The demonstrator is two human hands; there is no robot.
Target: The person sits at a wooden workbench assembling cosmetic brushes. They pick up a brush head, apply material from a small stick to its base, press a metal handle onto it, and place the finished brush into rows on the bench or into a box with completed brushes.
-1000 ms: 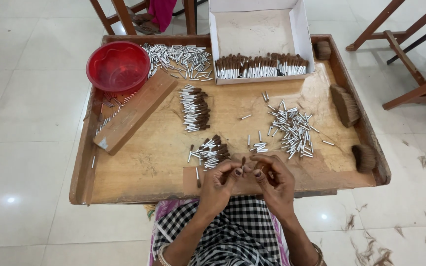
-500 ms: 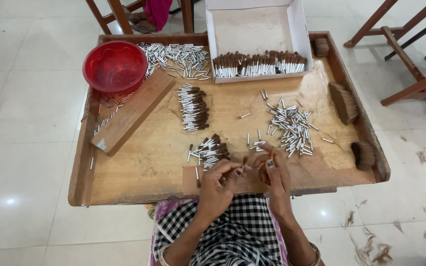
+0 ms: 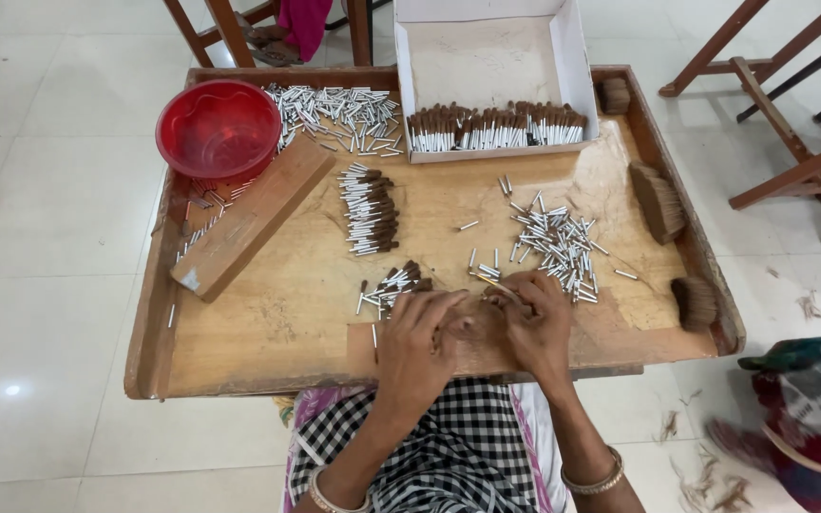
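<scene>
Plainly, both hands meet at the tray's (image 3: 159,313) near edge: right hand (image 3: 536,323) fingers pinch a tube (image 3: 498,285); left hand (image 3: 417,337) fingers curl together, steadying.

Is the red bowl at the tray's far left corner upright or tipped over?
Upright. The red bowl sits rim up on the wooden tray, its inside showing; whether anything lies inside, I cannot tell.

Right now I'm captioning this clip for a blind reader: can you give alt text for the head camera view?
A person's left hand and right hand meet at the near edge of a shallow wooden work tray, fingers working a small piece too hidden to identify. On the tray lie scattered short silver metal tubes, a round red plastic bowl, a wooden block and a white cardboard box.
</scene>
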